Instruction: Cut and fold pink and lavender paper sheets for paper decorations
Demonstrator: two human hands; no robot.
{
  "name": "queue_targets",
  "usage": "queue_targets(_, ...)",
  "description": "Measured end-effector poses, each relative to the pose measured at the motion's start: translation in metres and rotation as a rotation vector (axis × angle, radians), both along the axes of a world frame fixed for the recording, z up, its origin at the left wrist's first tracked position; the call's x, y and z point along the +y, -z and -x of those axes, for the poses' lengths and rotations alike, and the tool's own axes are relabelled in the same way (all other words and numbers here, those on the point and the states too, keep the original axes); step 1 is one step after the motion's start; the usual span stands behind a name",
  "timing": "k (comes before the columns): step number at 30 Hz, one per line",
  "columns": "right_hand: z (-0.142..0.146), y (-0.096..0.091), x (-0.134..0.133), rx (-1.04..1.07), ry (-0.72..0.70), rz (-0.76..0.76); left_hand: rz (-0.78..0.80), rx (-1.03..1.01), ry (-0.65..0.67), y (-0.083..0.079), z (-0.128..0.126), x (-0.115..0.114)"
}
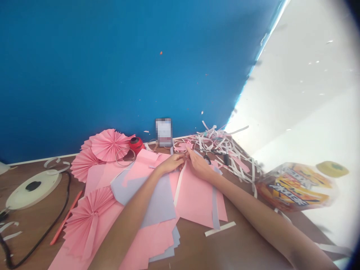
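Pinching upper end of white strip [179, 187] in left grip [176, 162] and right grip [196, 163], along pink sheet [195, 200] on tabletop [225, 249].

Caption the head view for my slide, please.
Left hand and right hand side by side over pink paper, pleated fans at left, paper strips at right.

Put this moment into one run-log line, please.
left hand: fingertips near top of white strip; right hand: fingertips close to left's; under hands: pink paper; grip: unclear; nearby: pleated pink fan, paper strips
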State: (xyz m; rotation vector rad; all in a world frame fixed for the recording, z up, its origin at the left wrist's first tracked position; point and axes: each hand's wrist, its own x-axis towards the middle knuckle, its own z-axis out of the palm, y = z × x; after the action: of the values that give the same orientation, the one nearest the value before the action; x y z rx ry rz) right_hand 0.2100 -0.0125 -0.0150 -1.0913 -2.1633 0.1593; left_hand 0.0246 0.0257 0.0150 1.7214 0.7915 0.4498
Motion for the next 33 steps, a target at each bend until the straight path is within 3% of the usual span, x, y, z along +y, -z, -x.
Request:
queue_targets(7,-0.002,-0.006,-0.004,-0.026,-0.068,0.012,-0.006,-0.004,0.033,-0.001,0.0,0.001)
queue_targets(23,-0.001,-0.007,-0.007,-0.081,-0.078,-0.033,0.018,-0.003,0.002,0.002,-0.001,0.001)
queue_targets(33,0.001,-0.015,-0.012,0.079,-0.011,0.047,-0.003,-0.073,-0.137,0.001,-0.003,-0.002)
